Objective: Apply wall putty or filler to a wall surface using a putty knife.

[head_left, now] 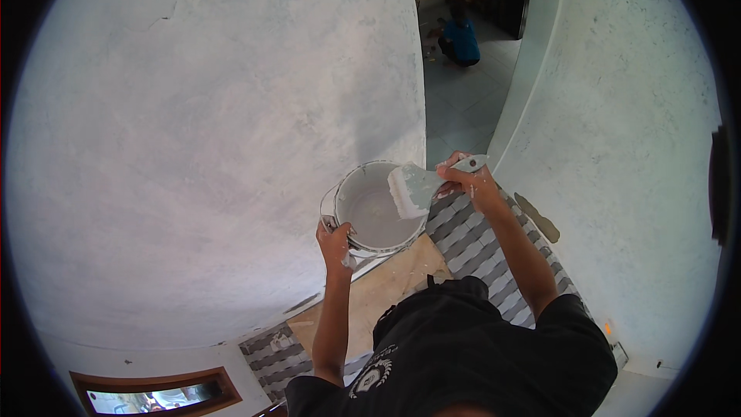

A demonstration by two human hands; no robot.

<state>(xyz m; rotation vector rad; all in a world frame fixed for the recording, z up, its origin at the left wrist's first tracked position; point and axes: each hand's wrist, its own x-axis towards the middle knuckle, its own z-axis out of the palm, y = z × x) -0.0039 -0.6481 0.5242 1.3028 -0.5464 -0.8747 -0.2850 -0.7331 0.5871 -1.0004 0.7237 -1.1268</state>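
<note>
Partly hidden bucket [344, 202], overlapping brush [419, 187]; dim crouching person [461, 40]

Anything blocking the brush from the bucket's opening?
Nothing visible. The right hand holds the brush with its bristles over the opening of the bucket; the left hand grips the bucket's near-left side, apart from the brush.

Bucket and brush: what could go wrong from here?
The bucket seems held only by the left hand, at its rim side, so it could tip and spill onto the patterned floor. The white-coated brush in the right hand might drip if swung clear of the bucket.
</note>
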